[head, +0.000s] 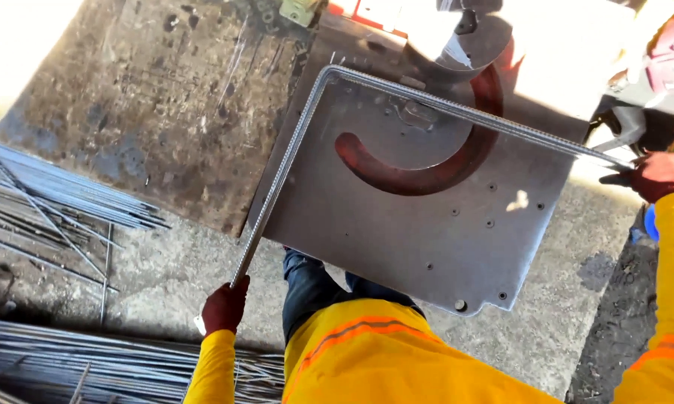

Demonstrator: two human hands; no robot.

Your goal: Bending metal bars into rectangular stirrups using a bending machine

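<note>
While gloved hands (225, 307) grip its ends, ribbed rebar (292, 142) lies bent square.

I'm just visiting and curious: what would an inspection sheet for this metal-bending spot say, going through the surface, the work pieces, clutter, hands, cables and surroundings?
Surface: grey steel bending table with a curved red slot, scuffed, with bolt holes.
Job's things: bent rebar, an L with its corner at the table's upper left.
Clutter: loose rebar bundles on the concrete floor, more bars at lower left.
Grippers: left hand, in a red glove, grips the rebar's near end; right hand, in a red glove, holds the far end.
Cables: nothing seen.
Surroundings: rusty steel plate beside the table; strong sunlight at the top.
</note>
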